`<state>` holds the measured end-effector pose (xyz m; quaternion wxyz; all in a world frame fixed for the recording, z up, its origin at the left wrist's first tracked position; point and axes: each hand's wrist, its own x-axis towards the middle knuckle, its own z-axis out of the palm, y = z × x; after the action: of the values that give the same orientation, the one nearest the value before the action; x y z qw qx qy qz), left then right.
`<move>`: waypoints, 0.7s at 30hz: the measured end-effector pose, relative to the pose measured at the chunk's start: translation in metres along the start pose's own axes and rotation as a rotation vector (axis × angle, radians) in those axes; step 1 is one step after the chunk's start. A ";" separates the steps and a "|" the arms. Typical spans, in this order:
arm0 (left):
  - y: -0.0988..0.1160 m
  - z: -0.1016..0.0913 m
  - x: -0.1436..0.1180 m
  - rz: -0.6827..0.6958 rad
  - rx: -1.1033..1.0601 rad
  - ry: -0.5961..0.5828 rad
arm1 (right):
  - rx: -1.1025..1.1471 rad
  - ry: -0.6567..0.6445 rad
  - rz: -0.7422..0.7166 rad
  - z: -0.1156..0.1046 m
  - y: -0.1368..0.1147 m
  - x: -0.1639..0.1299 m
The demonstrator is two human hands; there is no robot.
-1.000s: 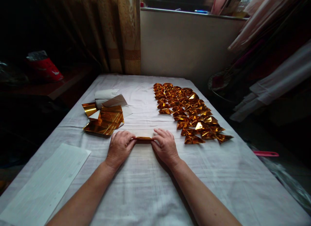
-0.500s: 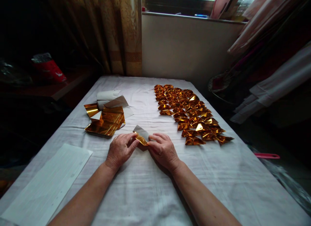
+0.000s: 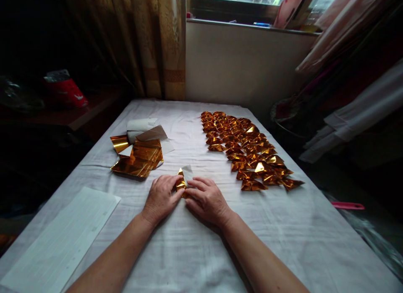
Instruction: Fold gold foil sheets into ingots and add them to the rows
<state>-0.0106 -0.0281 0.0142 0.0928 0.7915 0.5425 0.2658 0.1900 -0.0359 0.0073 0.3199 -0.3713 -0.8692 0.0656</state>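
- Gold foil paper [image 3: 183,179], its white backing turned up at one corner, sits pinched between two bare hands at the centre of a white cloth-covered table [image 3: 195,251].
- Left hand [image 3: 162,197] lies palm down, knuckles up, forearm running in from 7 o'clock; its fingertips close on the paper's left edge.
- Right hand [image 3: 206,200] comes in from 5 o'clock, fingers stretched forward and pressed together over the paper's right side, thumb tucked beneath.
- Both hands touch each other at the fold; wrists rest on the cloth.
- One loose stack of gold sheets [image 3: 138,158] lies at 10 o'clock from the hands, near them, with a white paper roll [image 3: 141,124] just behind it.
- Rows of folded gold pieces [image 3: 248,152] spread from 12 to 2 o'clock; several dozen, too tightly packed for an exact count.
- One white printed sheet [image 3: 63,238] lies flat at 8 o'clock, along the table's left edge.
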 end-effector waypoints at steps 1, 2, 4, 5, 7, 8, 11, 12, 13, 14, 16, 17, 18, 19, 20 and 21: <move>-0.001 0.000 0.000 0.003 -0.002 -0.002 | 0.022 -0.018 0.013 -0.002 0.001 -0.001; -0.002 0.001 0.001 0.005 -0.002 -0.003 | 0.042 -0.033 0.025 -0.004 0.003 -0.001; -0.004 0.001 0.001 0.007 0.001 -0.009 | 0.075 -0.061 0.043 -0.007 0.006 -0.003; -0.006 0.000 0.002 0.009 0.001 -0.013 | 0.087 -0.072 0.050 -0.008 0.008 -0.005; -0.009 -0.001 0.003 0.019 -0.003 -0.025 | 0.104 -0.084 0.061 -0.010 0.012 -0.007; -0.011 -0.001 0.004 0.027 -0.008 -0.035 | 0.108 -0.088 0.065 -0.011 0.014 -0.008; -0.018 -0.002 0.007 0.064 -0.024 -0.068 | 0.104 -0.089 0.073 -0.011 0.017 -0.010; -0.019 -0.003 0.008 0.081 -0.026 -0.075 | 0.100 -0.087 0.075 -0.011 0.017 -0.010; -0.020 -0.003 0.009 0.098 -0.023 -0.076 | 0.095 -0.088 0.076 -0.010 0.017 -0.009; -0.021 -0.003 0.009 0.111 -0.012 -0.069 | 0.089 -0.091 0.076 -0.010 0.017 -0.009; -0.021 -0.004 0.011 0.126 0.025 -0.041 | 0.071 -0.096 0.072 -0.009 0.016 -0.008; -0.020 -0.004 0.011 0.130 0.046 -0.027 | 0.061 -0.095 0.069 -0.009 0.016 -0.008; -0.018 -0.005 0.011 0.132 0.065 -0.017 | 0.052 -0.089 0.065 -0.008 0.016 -0.007; -0.017 -0.005 0.011 0.138 0.081 -0.018 | 0.044 -0.080 0.058 -0.007 0.015 -0.007; -0.015 -0.006 0.011 0.148 0.093 -0.028 | 0.038 -0.071 0.049 -0.006 0.015 -0.006; -0.013 -0.006 0.011 0.161 0.102 -0.044 | 0.035 -0.062 0.037 -0.005 0.015 -0.006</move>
<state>-0.0212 -0.0136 0.0171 0.0426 0.8418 0.4879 0.2271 0.2054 -0.0296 0.0031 0.2980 -0.3797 -0.8703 0.0981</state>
